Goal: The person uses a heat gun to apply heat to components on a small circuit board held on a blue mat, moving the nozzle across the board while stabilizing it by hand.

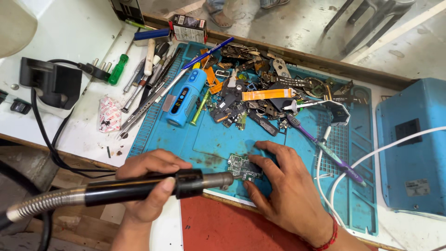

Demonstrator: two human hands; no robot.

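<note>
My left hand (146, 186) grips the black handle of a hot-air wand (139, 188) on a metal flexible hose. Its metal nozzle (218, 180) points right at a small green circuit board (244, 167). That board lies on the blue work mat (218, 139) near the front edge. My right hand (283, 186) rests flat on the mat, fingers pressing the board's right side and holding it down. A red thread band circles the right wrist.
Behind the board lies a heap of phone parts and flex cables (251, 97). A blue cylindrical tool (186, 97), tweezers and screwdrivers (144, 79) sit at left. A purple toothbrush (320, 146) and white cable (371, 158) lie right, beside a blue box (411, 144).
</note>
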